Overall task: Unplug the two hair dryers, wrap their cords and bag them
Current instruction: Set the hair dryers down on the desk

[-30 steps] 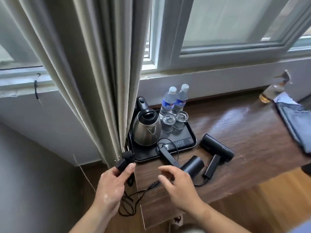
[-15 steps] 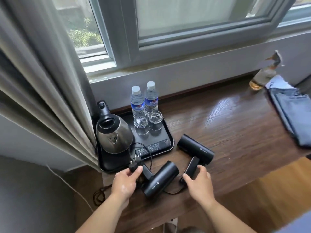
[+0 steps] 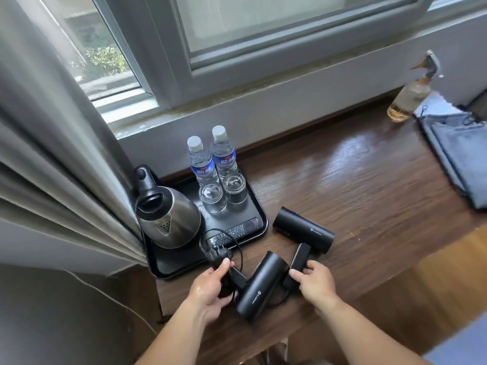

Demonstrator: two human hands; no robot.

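Wooden desk (image 3: pixel 369 185) under a window (image 3: pixel 290 22), bearing a black tray (image 3: pixel 160 270). Both dryers lie on the desk right of the tray: the near dryer (image 3: pixel 259 287) just off its front right corner, the far dryer (image 3: pixel 304 229) beside its right edge. We see the left hand (image 3: pixel 208 288), in front of the tray, curled round a black plug (image 3: pixel 220 255) and a bunch of cord (image 3: pixel 238 246), thumb on top; a loop of cord rises over the tray's front rim. The right hand (image 3: pixel 317 283), farther right of the tray, pinches the end of the far dryer's folded handle (image 3: pixel 299 258). We judge the task barely begun: one plug is free of its socket, but no cord is wrapped and neither dryer is bagged. We cannot tell which dryer the held plug serves, nor whether the other is unplugged, since a second cord passes beneath the near dryer and out of sight. No socket shows. Blue cloth (image 3: pixel 463 159) far right of the tray, cut by the frame, may be bags; we cannot say.
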